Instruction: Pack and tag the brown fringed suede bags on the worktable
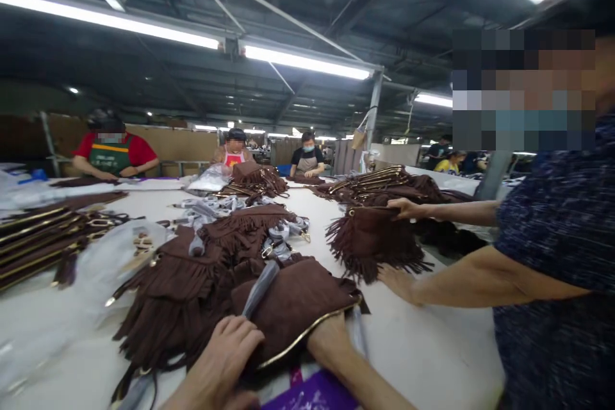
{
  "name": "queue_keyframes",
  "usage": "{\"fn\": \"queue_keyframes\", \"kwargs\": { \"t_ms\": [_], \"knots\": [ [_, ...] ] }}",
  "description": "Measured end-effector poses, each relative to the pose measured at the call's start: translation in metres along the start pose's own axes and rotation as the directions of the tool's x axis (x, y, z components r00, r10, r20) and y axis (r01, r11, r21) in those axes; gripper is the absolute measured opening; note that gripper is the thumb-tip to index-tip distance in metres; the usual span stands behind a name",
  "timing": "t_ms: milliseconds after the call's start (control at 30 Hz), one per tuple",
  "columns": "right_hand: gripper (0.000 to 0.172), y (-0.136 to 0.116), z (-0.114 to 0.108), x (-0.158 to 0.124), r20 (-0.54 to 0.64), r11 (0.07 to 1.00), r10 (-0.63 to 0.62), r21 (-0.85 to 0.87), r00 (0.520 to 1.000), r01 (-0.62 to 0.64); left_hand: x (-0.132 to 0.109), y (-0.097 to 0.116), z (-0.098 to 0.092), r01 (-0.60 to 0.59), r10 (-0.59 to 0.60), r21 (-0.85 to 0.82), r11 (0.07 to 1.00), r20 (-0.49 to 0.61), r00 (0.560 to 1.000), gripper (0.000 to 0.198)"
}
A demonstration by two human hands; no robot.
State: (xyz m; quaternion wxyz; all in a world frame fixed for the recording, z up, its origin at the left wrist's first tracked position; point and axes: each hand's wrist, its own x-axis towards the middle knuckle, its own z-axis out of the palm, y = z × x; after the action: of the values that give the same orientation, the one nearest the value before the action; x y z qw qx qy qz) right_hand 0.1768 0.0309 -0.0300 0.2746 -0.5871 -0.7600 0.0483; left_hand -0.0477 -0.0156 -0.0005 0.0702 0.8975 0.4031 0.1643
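Note:
A brown suede-like bag (pixel 298 298) with a gold zip along its near edge lies in front of me. My left hand (pixel 228 349) is closed at the bag's left end, fingers on top, close to a strap wrapped in grey plastic (pixel 259 288). My right hand (pixel 330 336) reaches into the zip opening, and its fingers are hidden inside. Beneath my forearms a purple sheet (pixel 312 392) lies on the table. Just beyond the bag is a heap of brown fringed bags (pixel 187 288), with plastic-wrapped straps and clasps among them.
On the right, a co-worker (pixel 542 237) handles another fringed bag (pixel 379 237) over the white table (pixel 427 349). Clear plastic (pixel 108 262) and stacked gold-zipped bags (pixel 38 237) lie left. More bags (pixel 389 186) are piled farther back, where several people work.

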Motion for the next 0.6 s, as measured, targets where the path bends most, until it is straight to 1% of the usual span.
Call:
{"fn": "queue_keyframes", "kwargs": {
  "t_ms": [33, 100, 167, 200, 233, 333, 367, 400, 433, 467, 533, 600],
  "knots": [
    [0.037, -0.001, -0.005, -0.005, 0.051, 0.998, 0.007, -0.063, 0.999, -0.004, -0.004, -0.001, -0.006, 0.034, -0.035, 0.015, 0.999, 0.026, 0.999, 0.044],
    [0.035, -0.003, -0.018, -0.013, 0.113, 0.993, 0.016, -0.117, 0.994, -0.003, -0.009, -0.001, -0.014, 0.123, -0.127, 0.063, 0.99, 0.066, 0.99, 0.031],
    [0.025, 0.002, -0.036, -0.02, 0.159, 0.992, 0.008, -0.123, 0.987, 0.012, -0.011, 0.0, -0.019, 0.176, -0.185, 0.1, 0.979, 0.089, 0.979, 0.024],
    [0.025, 0.009, -0.046, -0.023, 0.174, 0.991, 0.005, -0.132, 0.985, 0.018, -0.012, 0.001, -0.02, 0.185, -0.195, 0.109, 0.977, 0.089, 0.977, 0.024],
    [0.029, 0.019, -0.058, -0.024, 0.171, 0.989, 0.008, -0.149, 0.985, 0.018, -0.012, 0.003, -0.02, 0.186, -0.196, 0.111, 0.976, 0.084, 0.977, 0.026],
    [0.036, 0.061, -0.086, -0.021, 0.087, 0.957, 0.012, -0.291, 0.996, 0.014, -0.008, 0.013, -0.02, 0.162, -0.168, 0.08, 0.984, 0.071, 0.983, 0.038],
    [0.046, 0.076, -0.092, -0.019, 0.09, 0.938, -0.003, -0.346, 0.996, 0.034, -0.005, 0.019, -0.019, 0.154, -0.159, 0.066, 0.986, 0.08, 0.984, 0.04],
    [0.056, 0.089, -0.095, -0.016, 0.11, 0.923, -0.012, -0.38, 0.994, 0.053, 0.001, 0.025, -0.019, 0.151, -0.156, 0.056, 0.987, 0.102, 0.982, 0.041],
    [0.063, 0.101, -0.095, -0.013, 0.143, 0.913, -0.022, -0.4, 0.989, 0.078, 0.007, 0.032, -0.018, 0.155, -0.16, 0.047, 0.987, 0.134, 0.978, 0.04],
    [0.064, 0.109, -0.093, -0.011, 0.177, 0.907, -0.025, -0.409, 0.984, 0.097, 0.015, 0.041, -0.016, 0.165, -0.169, 0.039, 0.986, 0.173, 0.97, 0.037],
    [0.053, 0.118, -0.087, -0.006, 0.214, 0.899, -0.028, -0.422, 0.976, 0.118, 0.033, 0.062, -0.011, 0.19, -0.187, 0.013, 0.982, 0.255, 0.949, 0.031],
    [0.039, 0.118, -0.083, -0.003, 0.231, 0.886, -0.03, -0.444, 0.972, 0.133, 0.053, 0.086, -0.003, 0.226, -0.207, -0.032, 0.974, 0.287, 0.935, 0.028]
  ]
}}
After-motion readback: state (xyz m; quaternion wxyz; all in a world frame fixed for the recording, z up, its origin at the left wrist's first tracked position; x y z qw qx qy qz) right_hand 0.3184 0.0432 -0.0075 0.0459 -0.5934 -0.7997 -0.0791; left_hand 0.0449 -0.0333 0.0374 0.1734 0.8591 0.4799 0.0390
